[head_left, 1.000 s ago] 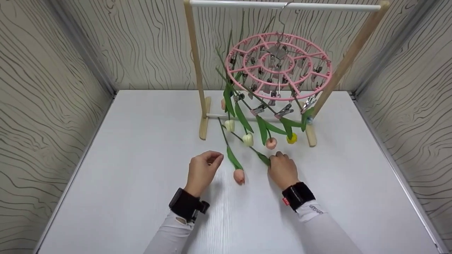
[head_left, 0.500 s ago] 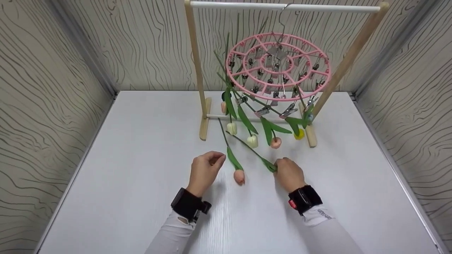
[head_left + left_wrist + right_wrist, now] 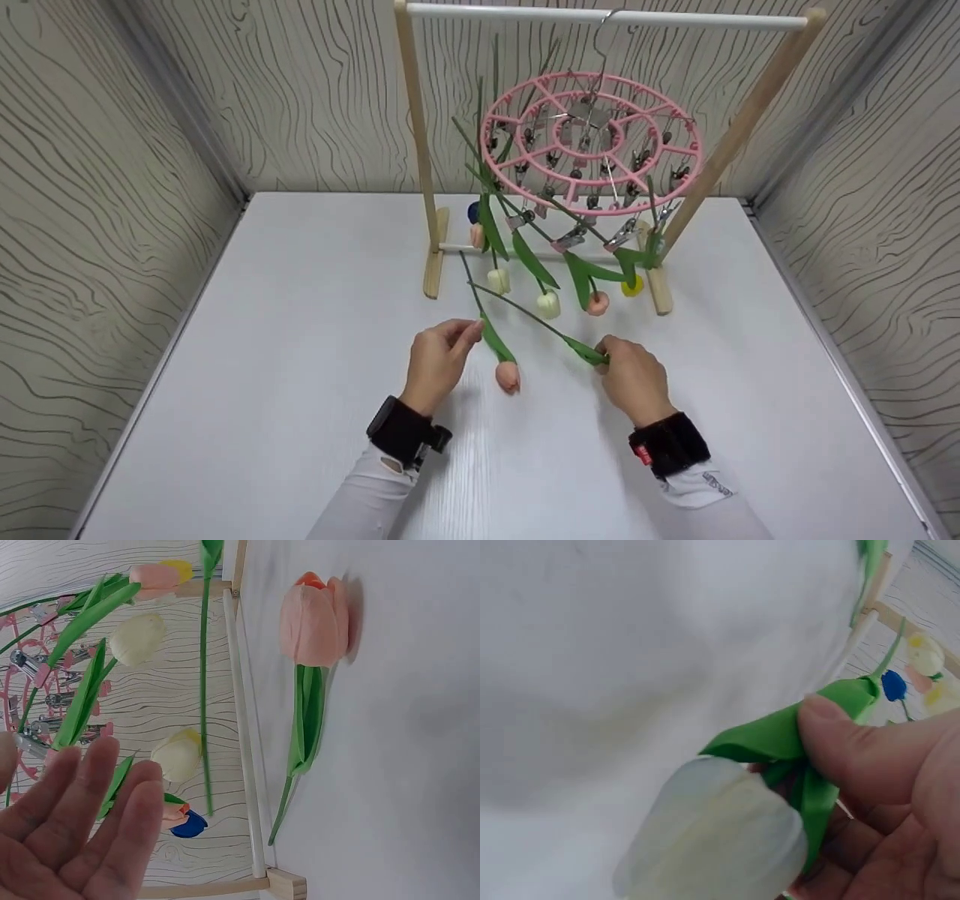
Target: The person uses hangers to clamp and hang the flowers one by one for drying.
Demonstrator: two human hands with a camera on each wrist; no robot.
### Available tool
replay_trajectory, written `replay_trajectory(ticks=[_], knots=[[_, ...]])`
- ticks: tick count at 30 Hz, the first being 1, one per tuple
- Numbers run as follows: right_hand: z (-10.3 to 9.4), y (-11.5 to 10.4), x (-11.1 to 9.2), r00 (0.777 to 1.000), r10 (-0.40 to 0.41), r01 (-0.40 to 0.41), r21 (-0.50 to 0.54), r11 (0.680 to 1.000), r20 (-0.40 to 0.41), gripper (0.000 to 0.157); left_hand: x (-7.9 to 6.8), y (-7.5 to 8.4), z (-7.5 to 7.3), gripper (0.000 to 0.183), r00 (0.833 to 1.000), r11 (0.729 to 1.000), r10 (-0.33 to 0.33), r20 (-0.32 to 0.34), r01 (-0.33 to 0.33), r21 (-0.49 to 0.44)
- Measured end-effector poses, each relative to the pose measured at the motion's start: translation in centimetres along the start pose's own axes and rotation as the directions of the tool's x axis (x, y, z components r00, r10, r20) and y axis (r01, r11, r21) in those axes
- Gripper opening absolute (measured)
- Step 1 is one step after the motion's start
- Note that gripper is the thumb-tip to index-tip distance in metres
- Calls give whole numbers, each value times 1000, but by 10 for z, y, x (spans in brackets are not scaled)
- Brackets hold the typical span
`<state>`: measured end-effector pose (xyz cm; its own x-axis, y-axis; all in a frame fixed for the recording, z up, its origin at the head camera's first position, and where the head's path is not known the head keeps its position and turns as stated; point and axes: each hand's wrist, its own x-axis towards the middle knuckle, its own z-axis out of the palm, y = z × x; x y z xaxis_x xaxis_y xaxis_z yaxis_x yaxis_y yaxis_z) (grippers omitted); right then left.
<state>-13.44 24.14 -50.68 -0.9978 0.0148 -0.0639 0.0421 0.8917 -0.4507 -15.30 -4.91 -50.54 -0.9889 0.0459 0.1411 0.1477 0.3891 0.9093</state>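
Note:
My right hand (image 3: pixel 634 379) pinches a white artificial tulip (image 3: pixel 720 836) just above its bloom, thumb on the green leaves (image 3: pixel 780 731). In the head view its stem slants up and left, and the hand hides the bloom. Holding nothing, my left hand (image 3: pixel 442 360) hovers near the leaf of a pink tulip (image 3: pixel 508 376), fingers loosely bent. That pink tulip lies on the white table with its stem toward the rack. In the left wrist view, the left fingers (image 3: pixel 97 802) are spread apart from the pink tulip (image 3: pixel 315 622).
A pink round clip hanger (image 3: pixel 574 206) hangs from the white bar (image 3: pixel 517 13) of a wooden rack. Several tulips dangle bloom-down from its clips, among them a white tulip (image 3: pixel 548 304), a pink tulip (image 3: pixel 598 303) and a yellow tulip (image 3: pixel 632 285). Patterned walls enclose the table.
My right hand has drawn the white tulip to the right and slightly toward me. My left hand has edged right, toward the lying tulip's leaf. The hanger has turned slightly.

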Motion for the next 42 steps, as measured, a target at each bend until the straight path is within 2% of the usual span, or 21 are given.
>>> replay_trajectory(ticks=[6, 8, 12, 18, 22, 25, 28, 33, 37, 39, 42], knots=[[-5, -20, -14, 993, -104, 109, 125, 986, -48, 13, 4, 2, -2, 33, 996, 989, -55, 73, 65, -131], [-7, -27, -20, 989, -135, 144, 154, 978, -65, 15, 6, 3, -3, 34, 993, 977, -70, 91, 87, -197], [-11, -39, -30, 983, -163, 176, 180, 968, -85, 16, 7, 7, -5, 30, 993, 940, -55, 109, 88, -329], [-15, -48, -38, 978, -200, 208, 189, 960, -63, 17, 5, 16, -10, 20, 996, 892, -16, 91, 55, -449], [-24, -44, -39, 959, -283, 283, 216, 935, -30, 17, 4, 23, -13, 18, 998, 868, -10, 70, 43, -495], [-41, -35, -36, 944, -319, 329, 231, 916, -81, 25, 3, 28, -14, 19, 999, 856, -3, 54, 31, -515], [-66, -23, -27, 943, -266, 311, 241, 919, -201, 25, 4, 33, -15, 18, 999, 854, 3, 46, 21, -520], [-112, -1, -2, 927, -68, 185, 290, 939, -370, 19, 4, 39, -15, 18, 999, 849, 16, 44, 9, -528], [-141, 16, 26, 912, 54, 91, 330, 940, -407, 29, 5, 44, -15, 17, 999, 844, 25, 46, 3, -536], [-151, 21, 42, 919, 85, 59, 348, 936, -386, 36, 6, 46, -15, 17, 999, 844, 27, 47, 3, -537], [-162, 24, 66, 937, 89, 44, 368, 929, -338, 46, 7, 48, -16, 17, 998, 843, 31, 47, -1, -538]])
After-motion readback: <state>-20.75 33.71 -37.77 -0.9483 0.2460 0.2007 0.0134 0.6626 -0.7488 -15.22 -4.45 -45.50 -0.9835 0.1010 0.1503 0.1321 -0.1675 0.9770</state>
